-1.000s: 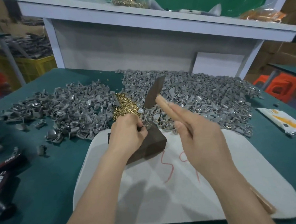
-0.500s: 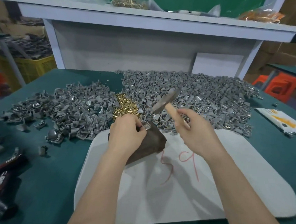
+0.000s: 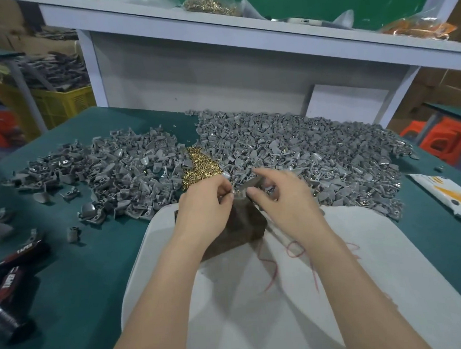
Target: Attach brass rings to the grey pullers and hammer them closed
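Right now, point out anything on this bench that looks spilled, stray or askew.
A few small grey pullers lie scattered on the green table cover, apart from the left pile. Two black labelled canisters lie on their sides at the near left. Nothing looks damaged.

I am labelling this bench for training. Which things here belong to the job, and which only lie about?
Job: grey pullers, brass rings, dark block, white pad, hammer in the right hand, one puller pinched by the left hand.
Lying about: black cans, white packet, yellow crate, orange bag on shelf.
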{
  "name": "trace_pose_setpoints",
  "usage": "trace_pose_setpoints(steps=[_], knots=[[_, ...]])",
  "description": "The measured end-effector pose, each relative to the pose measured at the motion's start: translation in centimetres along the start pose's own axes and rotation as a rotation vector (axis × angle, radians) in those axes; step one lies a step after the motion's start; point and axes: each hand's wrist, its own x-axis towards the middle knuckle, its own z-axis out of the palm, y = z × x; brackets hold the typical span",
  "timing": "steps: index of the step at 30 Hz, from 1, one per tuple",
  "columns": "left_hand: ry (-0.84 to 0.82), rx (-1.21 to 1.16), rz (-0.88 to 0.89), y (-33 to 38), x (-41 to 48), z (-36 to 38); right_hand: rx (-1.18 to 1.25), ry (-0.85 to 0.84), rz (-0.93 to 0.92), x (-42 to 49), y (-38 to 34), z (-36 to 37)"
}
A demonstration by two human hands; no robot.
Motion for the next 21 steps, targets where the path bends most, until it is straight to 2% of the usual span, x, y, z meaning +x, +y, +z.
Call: trace_pose_setpoints(steps=[2,3,4,7,8,10,11,13,16,18,21], knots=[[0.014,-0.063,0.008,0.1,0.1,0.1,0.066,-0.169,-0.026,0.8,-1.6,0.8],[0.045,-0.092,-0.001,0.1,0.1,0.0,0.087,-0.194,-0.017,1.4,-2.1,1.2],[0.097,-0.124,-0.02,0.0,0.2,0.0,0.12,-0.152,0.003,2.2,-2.4,1.4],[0.339,-0.315,-0.135,-0.1,0.7,-0.8,0.175,0.11,0.141,5.9,-2.5,1.2],[0.428,-0.412,-0.184,-0.1,0.8,-1.2,0.109,0.121,0.209,7.1,-2.5,1.1],[0.584,-0.627,-0.286,-0.5,1.0,-1.8,-0.164,0.008,0.302,8.6,-2.5,1.7],[0.649,-0.736,-0.336,-0.7,1.1,-2.1,-0.233,-0.026,0.281,8.8,-2.9,2.3],[0.759,-0.91,-0.42,-1.2,1.3,-2.5,-0.189,-0.08,0.111,8.5,-4.3,4.2],[0.879,-1.022,-0.499,-2.0,1.7,-2.9,-0.115,-0.353,-0.123,7.4,-6.8,7.3],[0.9,-1.034,-0.524,-2.3,1.8,-2.8,-0.227,-0.491,-0.182,7.6,-7.9,9.9],[0.892,-1.029,-0.547,-2.5,1.7,-2.6,-0.376,-0.543,-0.158,8.1,-8.7,12.3]])
